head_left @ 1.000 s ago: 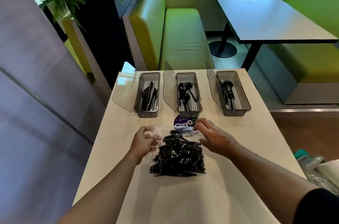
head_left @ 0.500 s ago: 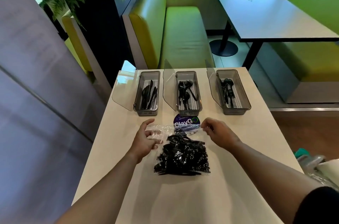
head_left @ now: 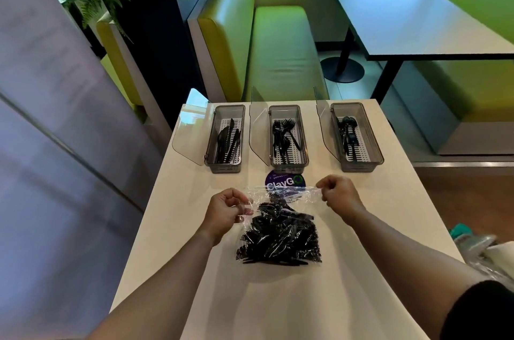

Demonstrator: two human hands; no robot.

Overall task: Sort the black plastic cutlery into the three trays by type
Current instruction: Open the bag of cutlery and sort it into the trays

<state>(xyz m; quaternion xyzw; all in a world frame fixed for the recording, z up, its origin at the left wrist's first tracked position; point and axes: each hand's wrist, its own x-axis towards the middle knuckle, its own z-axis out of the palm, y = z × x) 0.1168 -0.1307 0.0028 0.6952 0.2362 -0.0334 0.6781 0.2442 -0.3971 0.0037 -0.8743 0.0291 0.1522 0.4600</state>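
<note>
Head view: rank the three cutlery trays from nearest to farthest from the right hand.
From the right hand, which pinches the top edge of the bag:
1. Spoon tray, right end of the row, just beyond it.
2. Fork tray, middle, ahead and to the left.
3. Knife tray, left end of the row.

Black sleeve covers the right upper arm.
</note>
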